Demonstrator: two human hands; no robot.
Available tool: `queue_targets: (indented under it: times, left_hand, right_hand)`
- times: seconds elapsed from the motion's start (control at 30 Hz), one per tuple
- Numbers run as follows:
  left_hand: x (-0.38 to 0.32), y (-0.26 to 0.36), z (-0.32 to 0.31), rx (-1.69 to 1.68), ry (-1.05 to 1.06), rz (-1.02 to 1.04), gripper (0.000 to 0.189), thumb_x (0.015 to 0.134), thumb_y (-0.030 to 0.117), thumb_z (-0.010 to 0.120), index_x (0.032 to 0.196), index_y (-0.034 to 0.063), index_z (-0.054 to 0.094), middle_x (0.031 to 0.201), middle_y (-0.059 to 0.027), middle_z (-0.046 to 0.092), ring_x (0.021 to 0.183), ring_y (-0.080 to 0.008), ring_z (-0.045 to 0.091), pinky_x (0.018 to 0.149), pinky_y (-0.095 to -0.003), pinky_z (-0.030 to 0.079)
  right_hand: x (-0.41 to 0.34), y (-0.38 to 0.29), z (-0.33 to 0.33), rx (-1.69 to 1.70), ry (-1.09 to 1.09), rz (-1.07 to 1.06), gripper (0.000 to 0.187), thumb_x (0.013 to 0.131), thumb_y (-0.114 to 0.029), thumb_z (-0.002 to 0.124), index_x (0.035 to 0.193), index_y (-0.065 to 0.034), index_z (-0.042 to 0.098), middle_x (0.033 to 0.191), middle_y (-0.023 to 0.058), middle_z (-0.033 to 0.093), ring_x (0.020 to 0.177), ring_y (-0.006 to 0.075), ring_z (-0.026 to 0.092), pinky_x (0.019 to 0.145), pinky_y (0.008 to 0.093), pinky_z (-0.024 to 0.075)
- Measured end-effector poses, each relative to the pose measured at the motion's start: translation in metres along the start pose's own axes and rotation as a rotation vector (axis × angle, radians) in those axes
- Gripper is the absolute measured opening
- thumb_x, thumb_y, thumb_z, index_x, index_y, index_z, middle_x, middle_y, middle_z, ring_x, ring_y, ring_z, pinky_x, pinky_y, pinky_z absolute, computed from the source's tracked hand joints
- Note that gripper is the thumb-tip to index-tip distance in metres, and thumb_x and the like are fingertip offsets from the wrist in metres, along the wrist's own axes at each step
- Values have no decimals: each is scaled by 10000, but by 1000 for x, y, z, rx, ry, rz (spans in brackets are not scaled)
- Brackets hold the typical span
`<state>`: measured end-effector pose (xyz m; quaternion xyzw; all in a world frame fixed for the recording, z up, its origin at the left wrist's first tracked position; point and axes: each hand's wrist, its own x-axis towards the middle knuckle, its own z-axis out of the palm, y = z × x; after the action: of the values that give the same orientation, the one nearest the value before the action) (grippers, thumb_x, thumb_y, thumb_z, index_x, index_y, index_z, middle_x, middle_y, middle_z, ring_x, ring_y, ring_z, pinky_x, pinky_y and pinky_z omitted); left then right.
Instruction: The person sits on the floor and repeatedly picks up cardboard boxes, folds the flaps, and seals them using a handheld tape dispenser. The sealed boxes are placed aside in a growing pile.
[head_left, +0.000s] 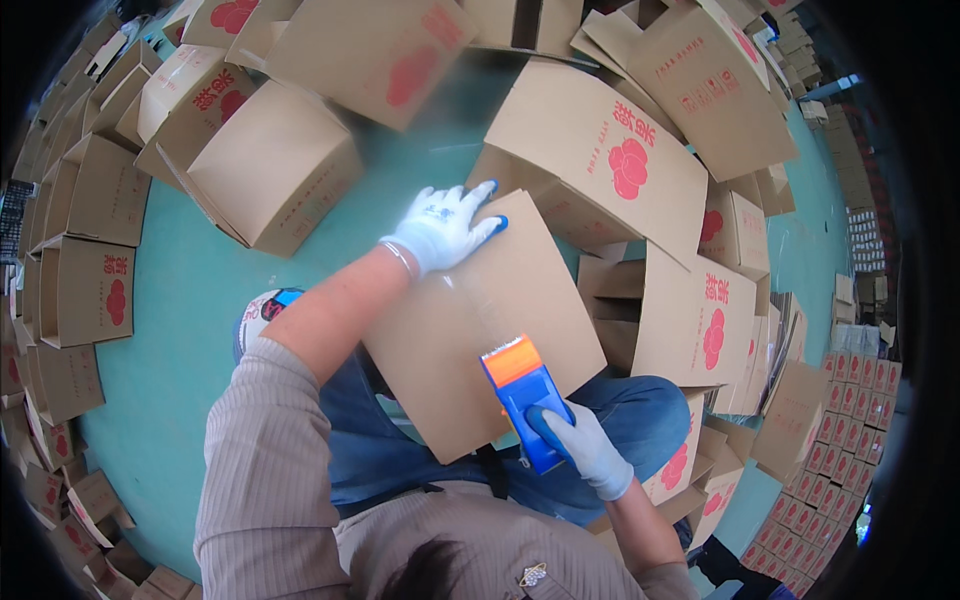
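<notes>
A plain cardboard box rests before my lap with one broad face up. Across that face runs a strip of clear packing tape. My left hand, in a white glove with blue fingertips, lies spread on the face near its far edge. My right hand, gloved alike, grips a blue tape gun. The orange toothed head of the gun meets the face at the near end of the visible tape. The underside of the box is hidden.
Printed cardboard boxes with open flaps crowd the right side. Another open box lies on the green floor at left. Rows of boxes line the far left. Stacked printed boxes stand at the far right.
</notes>
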<state>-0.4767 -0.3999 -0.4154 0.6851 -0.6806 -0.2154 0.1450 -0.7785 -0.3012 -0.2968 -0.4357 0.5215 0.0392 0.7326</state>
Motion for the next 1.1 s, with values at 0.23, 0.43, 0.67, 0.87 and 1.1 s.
queue_targets:
  times: [0.23, 0.43, 0.67, 0.87, 1.1]
  left_hand:
    - [0, 3, 2, 168, 49, -13, 642, 1001, 533, 374, 1496, 124, 349, 1353, -193, 537, 1257, -356, 499, 1137, -442, 273]
    - [-3, 5, 1, 168, 75, 2, 624, 1013, 526, 358, 1487, 119, 366, 1386, -186, 521, 1255, -358, 498, 1135, -433, 280]
    - [-2, 2, 4, 189, 96, 8, 610, 1013, 520, 373, 1471, 117, 390, 1367, -188, 535, 1228, -360, 512, 1120, -429, 300]
    - [-3, 5, 5, 359, 251, 85, 594, 1002, 483, 425, 1463, 109, 399, 1353, -276, 508, 1257, -409, 474, 1129, -471, 280]
    - [-22, 38, 21, 458, 255, 338, 580, 936, 456, 544, 1450, 200, 464, 1453, -246, 406, 1397, -372, 344, 1183, -525, 189]
  right_hand:
    - [-27, 53, -10, 21, 23, -10, 392, 978, -288, 574, 1218, 21, 595, 968, 63, 672, 860, 99, 608, 797, 261, 502]
    - [-32, 74, -27, -25, 20, 16, 418, 974, -296, 575, 1261, 8, 579, 972, 78, 672, 841, 118, 618, 794, 281, 512]
    - [-19, 92, -34, -119, 30, -31, 459, 966, -341, 579, 1275, -1, 572, 976, 125, 688, 852, 153, 647, 794, 306, 518]
    - [-11, 102, -41, -126, 14, -13, 422, 952, -353, 592, 1181, 0, 624, 907, 130, 698, 816, 184, 670, 768, 328, 524]
    - [-4, 109, -41, -82, 5, -9, 415, 944, -367, 598, 1124, 3, 649, 894, 128, 705, 804, 186, 673, 752, 326, 529]
